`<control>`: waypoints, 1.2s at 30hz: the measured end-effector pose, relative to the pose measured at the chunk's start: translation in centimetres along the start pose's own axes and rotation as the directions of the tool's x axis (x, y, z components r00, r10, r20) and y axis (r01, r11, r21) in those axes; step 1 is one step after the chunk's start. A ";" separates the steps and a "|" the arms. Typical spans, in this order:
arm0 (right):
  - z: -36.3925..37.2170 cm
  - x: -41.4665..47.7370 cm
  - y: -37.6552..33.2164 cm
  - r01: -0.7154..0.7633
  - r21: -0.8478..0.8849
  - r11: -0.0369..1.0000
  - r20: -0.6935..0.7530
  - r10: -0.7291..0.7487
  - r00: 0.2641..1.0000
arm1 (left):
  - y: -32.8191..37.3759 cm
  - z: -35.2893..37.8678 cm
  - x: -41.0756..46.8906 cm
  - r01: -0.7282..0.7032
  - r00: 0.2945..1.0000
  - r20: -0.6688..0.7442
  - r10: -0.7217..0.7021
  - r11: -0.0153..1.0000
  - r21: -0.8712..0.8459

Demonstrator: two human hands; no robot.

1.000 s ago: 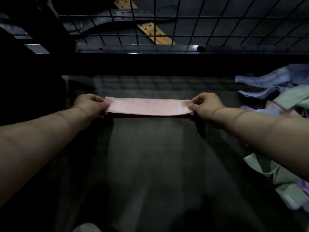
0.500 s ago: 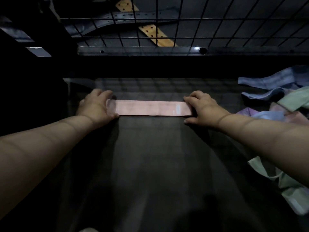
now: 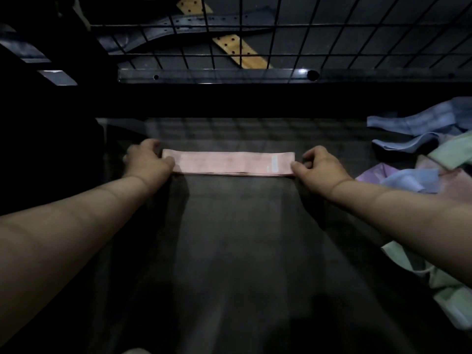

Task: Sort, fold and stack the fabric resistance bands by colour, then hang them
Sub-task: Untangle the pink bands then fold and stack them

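Mid-frame, the pink band (image 3: 229, 164) is squared, its ends pinched by left hand (image 3: 146, 162) and right hand (image 3: 318, 166) — a clean release is called for next.

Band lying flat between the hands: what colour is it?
Pale pink band, with a small white label; head view.

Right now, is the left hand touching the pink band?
Touching. The head view shows the left hand covering the left end of the pink band, with its thumb lying on the fabric and no gap between them.

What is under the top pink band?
Beneath the pink band, more pink layers show at its near edge, on the dark table; their number and faces are covered.
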State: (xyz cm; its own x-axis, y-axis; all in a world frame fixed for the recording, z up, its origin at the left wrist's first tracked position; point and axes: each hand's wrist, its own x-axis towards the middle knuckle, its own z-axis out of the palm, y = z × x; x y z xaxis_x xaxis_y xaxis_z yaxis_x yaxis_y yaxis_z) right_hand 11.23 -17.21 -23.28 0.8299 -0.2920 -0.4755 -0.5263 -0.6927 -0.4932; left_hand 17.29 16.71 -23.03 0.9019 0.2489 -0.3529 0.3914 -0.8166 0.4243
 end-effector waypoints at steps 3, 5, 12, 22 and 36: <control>0.7 0.3 0.1 -0.103 0.189 0.977 -0.038 0.112 0.993 | -0.2 0.2 -0.2 0.153 0.988 0.001 -0.155 0.972 -0.177; 0.7 0.3 -0.4 -0.160 0.284 0.946 -0.003 0.168 0.986 | 0.3 0.4 -0.4 0.214 0.975 0.022 -0.220 0.915 -0.341; 0.4 0.0 -2.3 -0.267 0.342 0.901 0.059 0.263 0.963 | 1.3 0.5 -0.1 0.335 0.940 0.105 -0.324 0.825 -0.455; -0.2 -0.4 -2.9 -0.162 0.096 0.982 0.003 0.163 0.987 | 0.9 0.9 0.0 0.289 0.953 0.061 -0.296 0.834 -0.470; -0.4 0.9 -2.6 0.570 -0.486 0.662 0.355 -0.446 0.821 | 0.9 -0.8 -0.3 -0.661 0.750 0.358 0.556 0.621 0.421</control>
State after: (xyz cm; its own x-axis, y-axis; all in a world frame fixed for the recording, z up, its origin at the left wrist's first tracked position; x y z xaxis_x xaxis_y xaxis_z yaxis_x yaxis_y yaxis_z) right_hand 13.38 -15.89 -22.14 0.8506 0.3037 -0.4292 0.2149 -0.9458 -0.2434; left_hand 17.49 16.36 -21.86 0.8286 -0.4539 -0.3276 -0.4303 -0.8908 0.1460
